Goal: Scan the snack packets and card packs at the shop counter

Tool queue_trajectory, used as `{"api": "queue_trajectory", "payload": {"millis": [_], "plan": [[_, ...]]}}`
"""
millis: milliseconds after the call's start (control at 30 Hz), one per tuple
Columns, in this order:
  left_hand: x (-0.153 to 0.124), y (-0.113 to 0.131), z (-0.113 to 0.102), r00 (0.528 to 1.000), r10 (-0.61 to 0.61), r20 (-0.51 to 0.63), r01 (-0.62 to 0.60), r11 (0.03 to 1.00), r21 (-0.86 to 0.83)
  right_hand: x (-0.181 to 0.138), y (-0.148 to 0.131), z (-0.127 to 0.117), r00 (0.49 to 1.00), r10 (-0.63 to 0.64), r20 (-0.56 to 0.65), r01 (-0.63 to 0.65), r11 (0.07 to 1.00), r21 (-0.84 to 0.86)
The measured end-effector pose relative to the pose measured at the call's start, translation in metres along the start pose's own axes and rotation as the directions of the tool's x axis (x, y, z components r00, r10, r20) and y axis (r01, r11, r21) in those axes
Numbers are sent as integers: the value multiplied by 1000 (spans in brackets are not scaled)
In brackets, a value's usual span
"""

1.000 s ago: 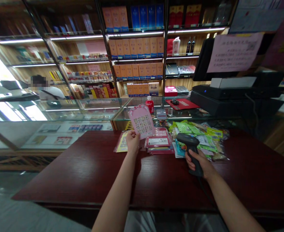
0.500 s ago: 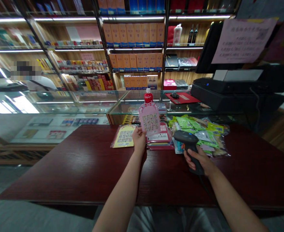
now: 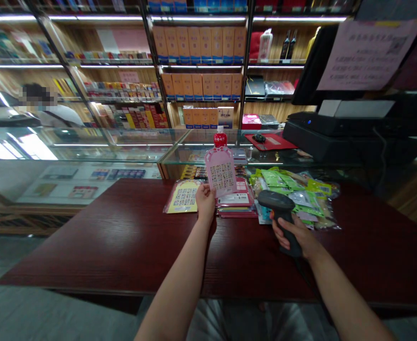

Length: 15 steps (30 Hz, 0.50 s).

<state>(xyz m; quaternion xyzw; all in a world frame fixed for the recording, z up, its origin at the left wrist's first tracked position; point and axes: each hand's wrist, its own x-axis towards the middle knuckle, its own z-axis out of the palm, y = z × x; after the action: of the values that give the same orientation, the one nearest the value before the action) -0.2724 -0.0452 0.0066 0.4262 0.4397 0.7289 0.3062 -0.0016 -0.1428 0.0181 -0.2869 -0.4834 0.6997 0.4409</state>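
My left hand (image 3: 205,202) holds a pink sticker card (image 3: 221,172) upright above the dark red table (image 3: 116,246), its printed face toward me. My right hand (image 3: 294,235) grips the handle of a black barcode scanner (image 3: 278,208), whose head sits just right of the card. Under the card lies a stack of pink packets (image 3: 237,202). A yellow sticker card (image 3: 184,197) lies flat to the left of my left hand. A heap of green and mixed packets (image 3: 295,195) lies behind the scanner.
Glass display counters (image 3: 130,151) run behind the table, with a red bottle (image 3: 220,139) on top. A black till and monitor (image 3: 343,128) stand at the right. Shelves of boxes (image 3: 201,85) fill the back wall. A person (image 3: 52,113) is at the far left.
My left hand has shifted the pink card to the right, from beside the pink stack to over it, closer to the scanner. The right hand has kept its grip on the scanner.
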Motion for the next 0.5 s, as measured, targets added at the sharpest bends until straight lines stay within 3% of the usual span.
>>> {"api": "queue_trajectory", "payload": {"millis": [267, 367, 433, 500], "plan": [[1, 11, 1, 999, -17, -38, 12, 992, -126, 2, -1, -1, 999, -9, -52, 9, 1000, 10], [-1, 17, -3, 990, -138, 5, 137, 983, -125, 2, -2, 0, 997, -20, -75, 23, 999, 28], [-4, 19, -5, 963, -257, 86, 264, 960, -89, 1, -3, 1, 995, -34, -92, 37, 999, 36], [-7, 19, -5, 939, -310, 150, 317, 948, -26, 1, -4, 1, 994, -44, -99, 48, 998, 37]]}}
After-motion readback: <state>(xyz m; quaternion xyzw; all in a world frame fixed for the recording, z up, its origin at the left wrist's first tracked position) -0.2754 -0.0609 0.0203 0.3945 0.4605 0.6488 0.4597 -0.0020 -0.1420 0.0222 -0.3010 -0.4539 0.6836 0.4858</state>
